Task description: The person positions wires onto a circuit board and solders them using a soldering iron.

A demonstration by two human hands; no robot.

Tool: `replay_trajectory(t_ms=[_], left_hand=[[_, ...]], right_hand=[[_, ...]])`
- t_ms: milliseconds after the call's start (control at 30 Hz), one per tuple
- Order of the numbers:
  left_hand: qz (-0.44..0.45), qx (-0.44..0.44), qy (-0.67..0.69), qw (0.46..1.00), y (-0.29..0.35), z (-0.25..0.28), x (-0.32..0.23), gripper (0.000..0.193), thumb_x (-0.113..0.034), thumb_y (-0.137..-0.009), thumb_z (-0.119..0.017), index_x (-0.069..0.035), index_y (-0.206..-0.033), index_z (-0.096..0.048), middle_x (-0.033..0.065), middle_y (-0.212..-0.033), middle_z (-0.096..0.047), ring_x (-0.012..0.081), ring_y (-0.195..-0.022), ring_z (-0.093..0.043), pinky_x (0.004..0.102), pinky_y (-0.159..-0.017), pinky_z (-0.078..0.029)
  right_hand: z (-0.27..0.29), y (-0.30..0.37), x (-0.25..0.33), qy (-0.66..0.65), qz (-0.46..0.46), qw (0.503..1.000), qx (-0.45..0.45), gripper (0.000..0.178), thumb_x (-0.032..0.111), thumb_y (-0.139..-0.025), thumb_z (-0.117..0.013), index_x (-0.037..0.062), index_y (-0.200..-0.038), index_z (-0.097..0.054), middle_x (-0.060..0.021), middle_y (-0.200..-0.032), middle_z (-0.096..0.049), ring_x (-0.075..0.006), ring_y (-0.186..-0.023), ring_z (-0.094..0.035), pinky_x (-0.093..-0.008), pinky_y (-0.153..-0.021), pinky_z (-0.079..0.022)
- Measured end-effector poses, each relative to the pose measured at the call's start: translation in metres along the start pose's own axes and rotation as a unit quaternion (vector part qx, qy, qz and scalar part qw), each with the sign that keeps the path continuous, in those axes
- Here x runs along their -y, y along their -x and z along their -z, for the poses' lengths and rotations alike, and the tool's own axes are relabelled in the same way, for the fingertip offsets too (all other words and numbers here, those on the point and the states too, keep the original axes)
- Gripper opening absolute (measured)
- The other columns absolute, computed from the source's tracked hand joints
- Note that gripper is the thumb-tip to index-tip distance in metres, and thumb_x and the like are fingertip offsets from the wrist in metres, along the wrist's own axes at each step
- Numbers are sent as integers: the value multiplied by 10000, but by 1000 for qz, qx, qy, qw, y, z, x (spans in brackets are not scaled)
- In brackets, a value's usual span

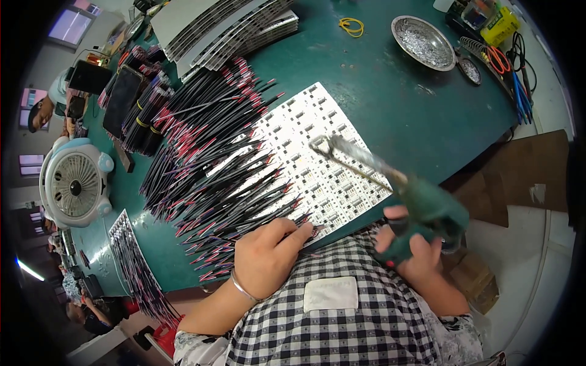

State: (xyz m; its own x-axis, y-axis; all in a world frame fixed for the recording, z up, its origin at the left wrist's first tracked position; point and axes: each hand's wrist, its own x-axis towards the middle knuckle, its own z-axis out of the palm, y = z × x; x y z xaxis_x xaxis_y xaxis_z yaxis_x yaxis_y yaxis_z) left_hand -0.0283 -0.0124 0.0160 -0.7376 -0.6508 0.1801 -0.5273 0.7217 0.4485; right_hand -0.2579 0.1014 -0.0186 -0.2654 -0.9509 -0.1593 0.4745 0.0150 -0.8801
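Note:
A white circuit board panel (317, 140) dotted with small parts lies on the green table in front of me. Many black and red wires (213, 146) fan out across its left half. My left hand (268, 253) is closed at the board's near left edge, thumb and index finger pinching a wire there. In my right hand (412, 247), fingers wrapped round its handle, is a green soldering gun (433, 210), somewhat blurred. Its metal barrel and thin side tube point left over the board. Whether the tip touches the board, I cannot tell.
Stacked boards (232, 30) stand at the back, near wire bundles (143, 116). A metal bowl (424, 43) of silvery bits and a yellow cable loop (351, 27) lie far right. A fan (75, 186) and another wired board (131, 256) are left. Other people sit beyond.

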Motion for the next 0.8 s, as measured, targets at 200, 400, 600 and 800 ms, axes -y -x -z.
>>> replay_trajectory(t_ms=[200,400,600,800], left_hand=[[-15,17,-61,998,6,-5,0,387,-12,-658,-674,-163,-1009,-737,-3,-713,-539,153,-535,-550,283,-439,-450],[-3,13,-78,997,7,-8,-2,393,-35,-636,-707,-172,-1003,-739,-5,-691,-503,146,-507,-529,281,-422,-441],[-1,13,-83,996,7,-8,-2,326,-89,-681,-686,-162,-996,-733,-2,-709,-485,144,-496,-515,277,-427,-429],[-9,24,-82,996,3,-6,-4,314,-91,-689,-679,-152,-993,-730,0,-721,-488,145,-508,-524,280,-430,-429]], right_hand=[[34,58,14,132,-11,991,0,601,385,-900,-587,-62,-1288,-480,-145,-1020,-658,-193,-724,-634,-318,-678,-511],[57,70,2,408,76,902,117,342,226,-852,-665,-23,-1086,-646,-146,-1041,-663,-281,-951,-653,-375,-854,-498],[46,71,12,372,-11,925,79,294,142,-820,-686,-15,-1065,-648,-149,-1050,-667,-280,-930,-667,-358,-817,-518],[36,70,12,337,7,941,28,276,147,-819,-693,-16,-1039,-655,-150,-1038,-676,-270,-915,-674,-346,-815,-522]])
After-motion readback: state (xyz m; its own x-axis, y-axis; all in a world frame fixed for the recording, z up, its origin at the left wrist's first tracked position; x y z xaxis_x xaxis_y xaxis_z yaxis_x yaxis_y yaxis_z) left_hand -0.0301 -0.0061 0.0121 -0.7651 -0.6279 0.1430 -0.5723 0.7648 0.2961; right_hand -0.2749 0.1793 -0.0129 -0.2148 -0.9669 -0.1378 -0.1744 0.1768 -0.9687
